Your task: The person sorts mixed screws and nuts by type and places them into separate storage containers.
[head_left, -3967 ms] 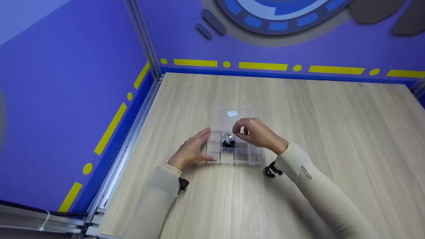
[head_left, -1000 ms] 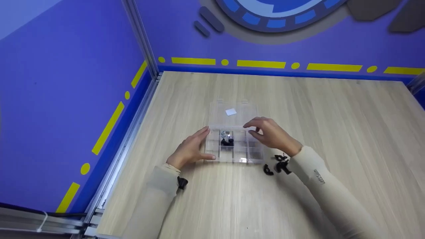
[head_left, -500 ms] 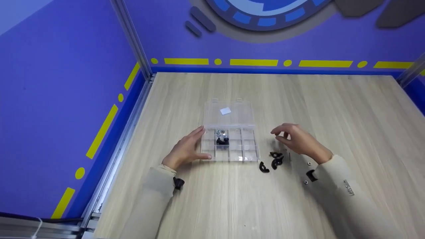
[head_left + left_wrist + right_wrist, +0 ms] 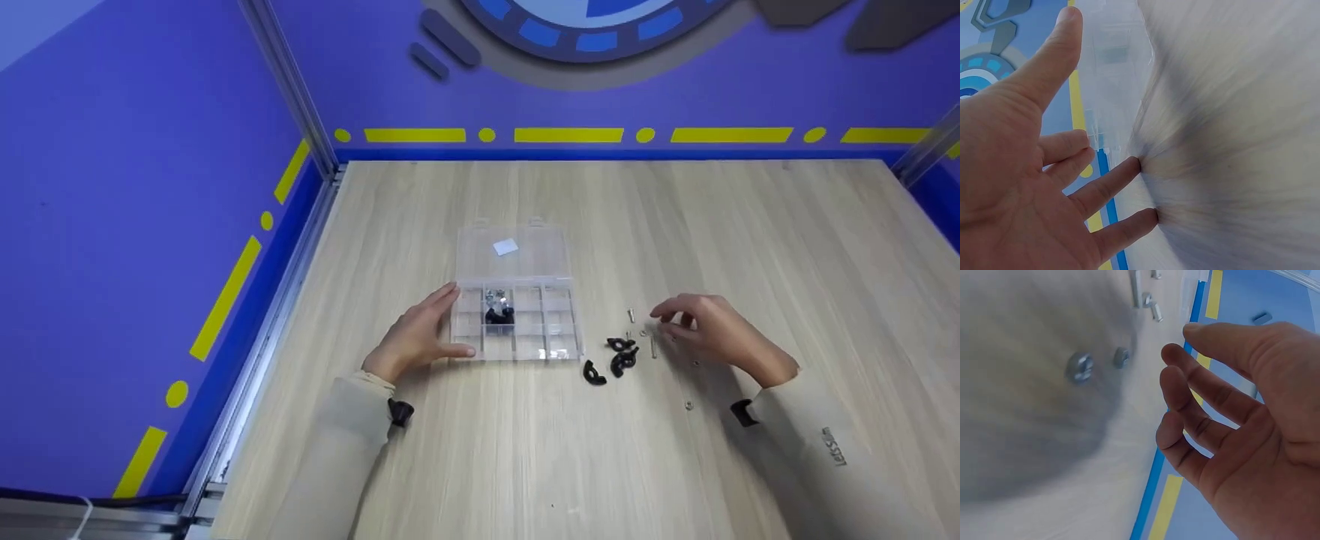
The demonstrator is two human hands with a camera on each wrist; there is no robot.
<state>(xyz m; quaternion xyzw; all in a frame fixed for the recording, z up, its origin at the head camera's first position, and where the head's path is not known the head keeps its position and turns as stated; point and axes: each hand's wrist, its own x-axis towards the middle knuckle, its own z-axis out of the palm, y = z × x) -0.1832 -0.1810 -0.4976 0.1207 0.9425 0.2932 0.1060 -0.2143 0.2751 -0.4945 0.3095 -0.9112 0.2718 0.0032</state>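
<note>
A clear plastic compartment box [image 4: 529, 346] lies on the table with its lid [image 4: 544, 259] folded back. Small metal pieces [image 4: 496, 295] fill one compartment, and black curved pieces [image 4: 499, 317] sit in the one in front of it. My left hand [image 4: 412, 341] rests at the box's left side, fingers and thumb spread and extended. To the right of the box, my right hand [image 4: 709, 330] hovers over loose hardware, fingers loosely bent and nothing between them. Near it lie screws [image 4: 653, 346] and hex nuts [image 4: 1080, 368].
Several loose black curved pieces [image 4: 622, 363] lie between the box and my right hand. Another nut [image 4: 689, 405] is closer to the table's front. A white label [image 4: 505, 247] is on the lid. Blue panels [image 4: 405, 90] border the table behind and at left.
My right hand has left the box and moved right to the loose hardware, uncovering screws, nuts and black pieces on the table. My left hand stays at the box's left side.
</note>
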